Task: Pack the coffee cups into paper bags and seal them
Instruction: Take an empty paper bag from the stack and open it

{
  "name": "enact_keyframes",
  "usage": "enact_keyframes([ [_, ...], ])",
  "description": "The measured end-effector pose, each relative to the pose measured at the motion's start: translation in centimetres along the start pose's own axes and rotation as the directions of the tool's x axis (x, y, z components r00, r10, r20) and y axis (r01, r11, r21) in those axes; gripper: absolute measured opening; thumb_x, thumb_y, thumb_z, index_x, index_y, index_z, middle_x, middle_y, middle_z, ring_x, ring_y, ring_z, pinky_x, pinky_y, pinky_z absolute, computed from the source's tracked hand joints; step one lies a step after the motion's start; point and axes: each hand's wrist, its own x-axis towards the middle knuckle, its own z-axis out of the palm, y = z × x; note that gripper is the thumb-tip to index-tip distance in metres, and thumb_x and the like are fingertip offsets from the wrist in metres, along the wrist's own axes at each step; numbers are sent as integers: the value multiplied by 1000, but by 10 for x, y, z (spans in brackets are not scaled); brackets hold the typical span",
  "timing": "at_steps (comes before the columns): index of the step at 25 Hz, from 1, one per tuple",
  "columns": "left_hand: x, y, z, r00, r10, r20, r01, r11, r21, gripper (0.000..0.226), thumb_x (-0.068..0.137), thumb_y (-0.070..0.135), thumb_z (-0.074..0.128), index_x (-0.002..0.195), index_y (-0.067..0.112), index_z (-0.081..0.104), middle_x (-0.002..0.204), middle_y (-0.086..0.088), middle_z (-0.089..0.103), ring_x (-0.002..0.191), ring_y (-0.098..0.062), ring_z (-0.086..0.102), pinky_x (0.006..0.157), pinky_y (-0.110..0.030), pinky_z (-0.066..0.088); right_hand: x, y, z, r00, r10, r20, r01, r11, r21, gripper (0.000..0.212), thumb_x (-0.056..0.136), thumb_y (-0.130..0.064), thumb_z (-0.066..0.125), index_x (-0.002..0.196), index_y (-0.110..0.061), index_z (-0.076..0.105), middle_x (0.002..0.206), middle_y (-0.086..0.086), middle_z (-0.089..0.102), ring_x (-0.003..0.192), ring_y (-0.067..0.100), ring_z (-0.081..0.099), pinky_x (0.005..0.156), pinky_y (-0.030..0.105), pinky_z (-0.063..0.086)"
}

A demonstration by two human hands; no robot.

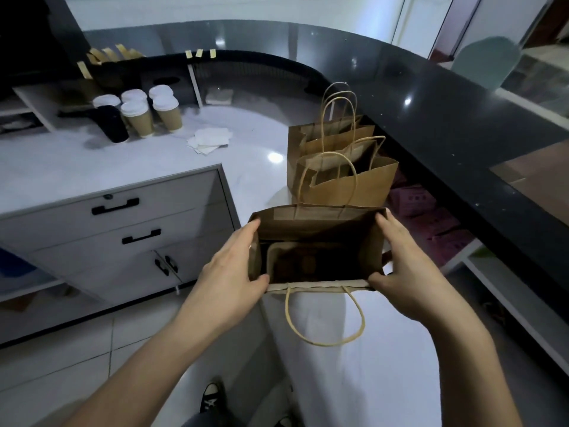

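Both hands are holding the open paper bag (320, 229) by its short ends, left hand (234, 266) at 9 o'clock, right hand (403, 257) at 3, each grip curling over the rim; coffee cups (144, 114) are standing on the tabletop (92, 167) at 10 o'clock, nearer the left hand.

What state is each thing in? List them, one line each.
Nearest paper bag: held open, no cup visible inside.
Left hand: grips bag's left edge.
Right hand: grips bag's right edge.
Two paper bags behind: upright, open, unsealed.
Coffee cups: lidded, upright, unpacked on counter.
Tape strips: stuck on ledge, unused.
Drawers: shut.
Napkins: loosely piled.
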Motion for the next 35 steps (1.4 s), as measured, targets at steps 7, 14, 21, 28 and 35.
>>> enact_keyframes([
  [7, 1, -41, -39, 996, -72, -59, 71, 997, -30, 100, 77, 30, 79, 153, 50, 17, 149, 25, 37, 112, 7, 37, 96, -27, 38, 22, -44, 36, 994, -81, 69, 77, 996, 52, 104, 84, 4, 70, 163, -30, 12, 166, -26, -2, 102, -5, 53, 72, 4, 43],
  [14, 6, -91, -79, 991, -113, -77, 108, 992, -67, 100, 78, 30, 79, 153, 51, 16, 148, 21, 40, 106, -5, 47, 87, -25, 41, 50, -92, 73, 983, -161, 92, 164, 986, -33, 104, 83, 4, 72, 163, -25, 13, 168, -19, -2, 143, 18, 39, 80, -2, 34],
  [21, 28, -140, -131, 990, -107, -92, 102, 993, -58, 102, 80, 29, 79, 155, 47, 13, 154, 16, 36, 126, -10, 48, 99, -32, 45, 78, -151, 116, 984, -136, 113, 143, 988, -58, 103, 85, 1, 70, 163, -31, 13, 166, -26, -1, 96, 2, 47, 74, -5, 38],
  [28, 41, -211, -192, 978, -159, -134, 146, 984, -100, 103, 79, 26, 80, 156, 46, 14, 157, 12, 35, 138, -9, 39, 106, -29, 39, 110, -223, 178, 964, -213, 158, 227, 971, -76, 103, 87, -3, 73, 163, -34, 11, 167, -25, 1, 108, -4, 49, 81, 5, 44],
  [35, 34, -281, -248, 956, -225, -190, 201, 970, -137, 103, 80, 27, 80, 155, 49, 12, 156, 14, 36, 137, -9, 39, 100, -25, 34, 137, -293, 241, 923, -314, 220, 346, 930, -124, 103, 83, -1, 72, 163, -26, 12, 168, -16, 3, 147, 5, 26, 109, 5, 29],
])
